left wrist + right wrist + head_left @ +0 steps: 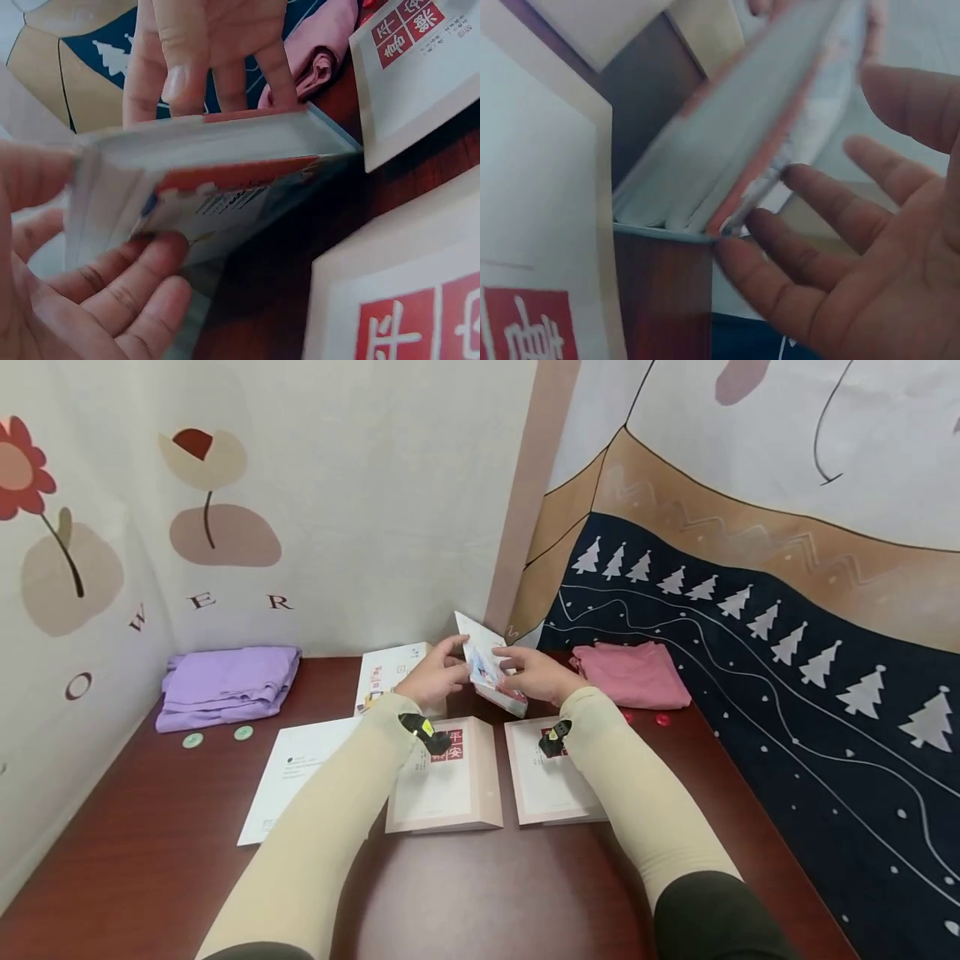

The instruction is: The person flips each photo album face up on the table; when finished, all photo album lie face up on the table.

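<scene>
2 hands [487,675] flank tilted book [491,681] (touching).

— How does your head view look?
— Evenly lit and soft, with no hard shadows; the dark red table [150,852] gives you a pale sheen near the bottom edge. Walls bow outward at the edges, a wide-lens warp.
— And your wrist views?
— Dimmer and blurred. The book [225,172] sits too close, so its print smears. Your right hand [870,247] is soft and slightly shadowed; the white background washes out.
</scene>
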`<act>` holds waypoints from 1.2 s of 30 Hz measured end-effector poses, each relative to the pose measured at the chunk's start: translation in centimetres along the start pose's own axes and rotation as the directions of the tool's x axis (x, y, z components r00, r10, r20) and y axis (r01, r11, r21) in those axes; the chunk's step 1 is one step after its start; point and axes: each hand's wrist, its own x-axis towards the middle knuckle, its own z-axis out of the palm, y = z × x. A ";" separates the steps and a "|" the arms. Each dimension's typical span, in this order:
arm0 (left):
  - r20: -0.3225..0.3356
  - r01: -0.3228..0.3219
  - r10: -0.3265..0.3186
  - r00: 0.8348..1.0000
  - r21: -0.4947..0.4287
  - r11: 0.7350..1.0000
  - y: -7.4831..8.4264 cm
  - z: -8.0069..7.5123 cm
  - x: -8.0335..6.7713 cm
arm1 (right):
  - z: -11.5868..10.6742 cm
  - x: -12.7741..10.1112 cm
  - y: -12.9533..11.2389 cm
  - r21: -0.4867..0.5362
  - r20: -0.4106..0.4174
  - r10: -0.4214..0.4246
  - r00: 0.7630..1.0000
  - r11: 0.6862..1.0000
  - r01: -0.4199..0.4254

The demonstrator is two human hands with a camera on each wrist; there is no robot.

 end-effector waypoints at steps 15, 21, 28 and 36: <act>0.025 -0.126 0.131 0.991 -0.139 0.982 0.4 1.8 0.5 | 1.5 -0.4 -0.7 0.054 -0.260 -0.257 0.931 0.959 0.280; 0.055 -0.062 0.064 0.996 -0.035 0.997 -0.3 2.4 1.2 | 1.7 -0.9 -1.6 -0.041 -0.405 -0.173 0.898 0.984 0.171; 0.065 0.086 -0.119 0.991 0.375 0.923 -0.9 2.1 1.6 | 1.1 -0.4 0.3 0.015 -0.515 0.009 0.857 1.000 -0.002; 0.008 0.163 -0.182 0.983 0.403 0.900 -1.5 1.9 2.1 | 0.2 -0.4 2.5 0.101 -0.452 0.161 0.877 0.986 -0.130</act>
